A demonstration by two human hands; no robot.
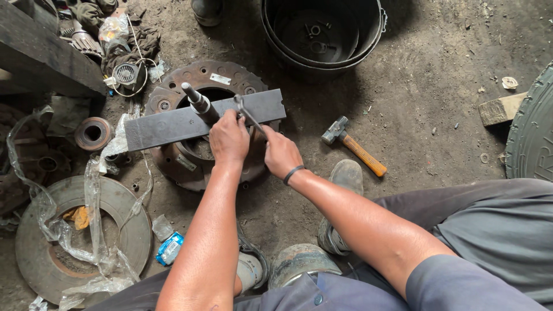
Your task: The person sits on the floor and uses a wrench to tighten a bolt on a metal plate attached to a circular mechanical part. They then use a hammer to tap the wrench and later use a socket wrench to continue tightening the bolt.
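Flat steel bar [173,124]: it lies across the rusty clutch pressure plate [173,86] on the dirt floor, long axis running left to right and tilted up a little toward the right.
Alignment shaft [199,103]: it stands up through the plate's centre, against the bar's far edge, leaning up-left.
Left hand [228,138]: your fingers curl closed over the bar's near edge, just right of the shaft; it is the nearer hand to the shaft.
Right hand [279,152]: closed around a slim wrench [246,112] whose head sits on the bar.
Open room: bare floor right of the plate, up to the hammer [352,144]; black bucket [322,31] beyond it; brake disc [121,230] and plastic wrap crowd the left.
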